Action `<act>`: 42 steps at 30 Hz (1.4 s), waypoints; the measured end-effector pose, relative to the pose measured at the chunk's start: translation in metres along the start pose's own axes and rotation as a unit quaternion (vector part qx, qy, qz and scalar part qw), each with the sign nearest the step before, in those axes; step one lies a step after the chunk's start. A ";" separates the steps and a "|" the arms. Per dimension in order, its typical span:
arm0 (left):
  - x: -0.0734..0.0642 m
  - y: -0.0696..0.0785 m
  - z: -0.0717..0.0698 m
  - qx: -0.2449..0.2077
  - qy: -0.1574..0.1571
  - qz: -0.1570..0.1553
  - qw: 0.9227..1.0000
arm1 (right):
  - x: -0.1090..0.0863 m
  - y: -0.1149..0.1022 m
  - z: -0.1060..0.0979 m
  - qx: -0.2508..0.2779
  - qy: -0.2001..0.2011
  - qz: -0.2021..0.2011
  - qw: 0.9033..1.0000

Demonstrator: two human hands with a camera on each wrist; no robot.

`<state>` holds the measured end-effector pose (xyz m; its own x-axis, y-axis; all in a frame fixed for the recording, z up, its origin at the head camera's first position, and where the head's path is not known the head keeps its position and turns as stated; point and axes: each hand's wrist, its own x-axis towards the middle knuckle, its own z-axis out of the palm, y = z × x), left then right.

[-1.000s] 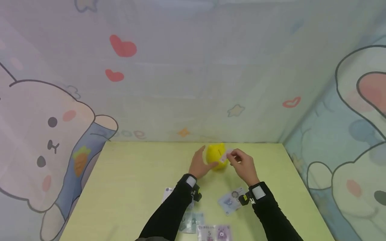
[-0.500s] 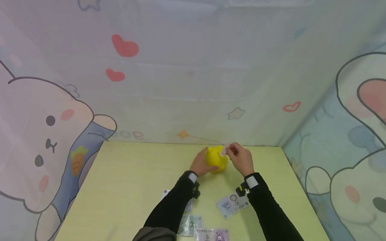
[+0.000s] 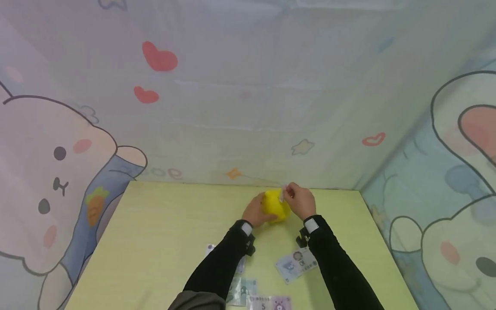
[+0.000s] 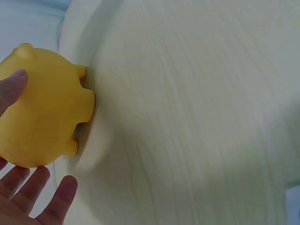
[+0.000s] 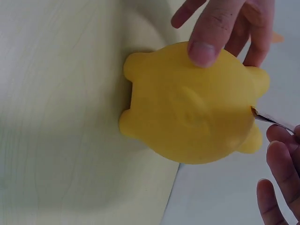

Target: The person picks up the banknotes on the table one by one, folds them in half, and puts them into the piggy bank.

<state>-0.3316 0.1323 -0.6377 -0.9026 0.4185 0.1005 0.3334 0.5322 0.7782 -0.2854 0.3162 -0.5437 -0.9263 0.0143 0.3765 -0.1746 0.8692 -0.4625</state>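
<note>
Head view: at the far side of the counter, my left hand cups the yellow piggy bank, while my right hand pinches a note at its top. Left wrist: my thumb and fingers brace the smooth body; too loose, and it could slide. Right wrist: the note's tip meets the slot; pushing askew might buckle the paper.

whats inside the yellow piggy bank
The right hand pinches a paper note, its tip at the top slot. The interior can't be seen: the piggy bank covers it.
</note>
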 end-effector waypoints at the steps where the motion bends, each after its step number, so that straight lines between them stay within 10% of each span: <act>1: -0.001 0.002 -0.001 -0.004 0.002 -0.003 1.000 | 0.001 0.000 0.001 -0.001 -0.002 0.002 1.000; 32: -0.011 0.012 -0.007 0.014 0.006 -0.004 1.000 | -0.027 0.012 0.046 0.068 0.074 0.048 0.994; 42: -0.008 0.004 -0.002 -0.017 0.002 -0.011 1.000 | -0.013 0.006 0.027 0.036 0.003 0.030 0.999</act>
<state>-0.3235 0.1298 -0.6337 -0.9103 0.4050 0.0853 0.3043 0.5153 0.8011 -0.2829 0.3081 -0.5729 -0.9338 0.0693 0.3511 -0.1420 0.8287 -0.5413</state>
